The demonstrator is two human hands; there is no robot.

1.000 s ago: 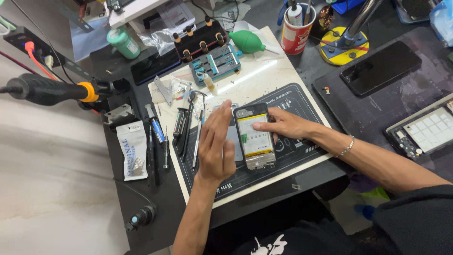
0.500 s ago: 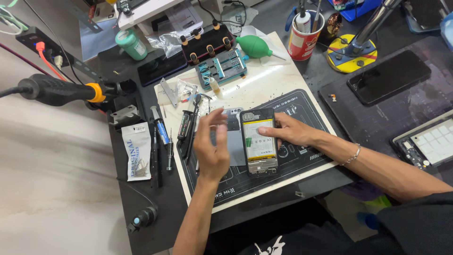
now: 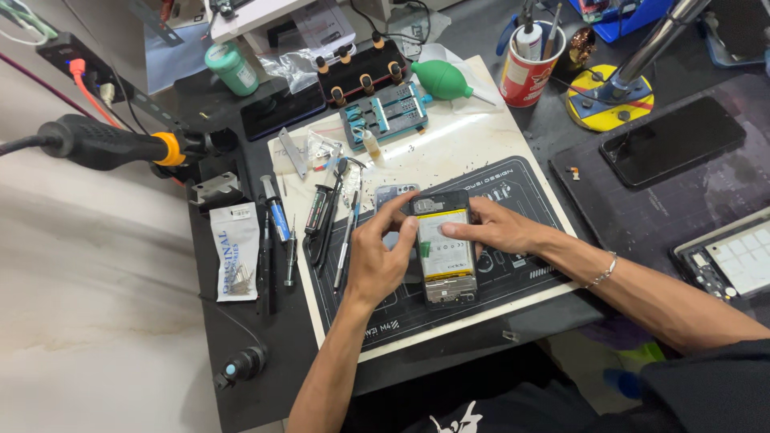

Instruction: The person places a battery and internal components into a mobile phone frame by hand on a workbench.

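Note:
An opened phone [image 3: 446, 252] with its back off lies on a black work mat [image 3: 513, 265], its pale battery showing. My left hand [image 3: 377, 261] grips the phone's left edge, thumb on the battery's upper left. My right hand [image 3: 501, 232] rests on the phone's right side, its fingertips pressing the battery near the top. A grey back cover [image 3: 391, 195] lies just above my left hand.
Screwdrivers and tweezers [image 3: 321, 228] lie left of the mat. A hot-air handle [image 3: 112, 146] sits at far left, a green blower [image 3: 443, 80] and red cup of tools [image 3: 528, 68] at the back, a dark phone [image 3: 672, 140] and an opened device [image 3: 734, 261] at right.
My left hand has shifted from lying flat beside the phone to gripping its left edge. My right fingers have slid onto the battery's top.

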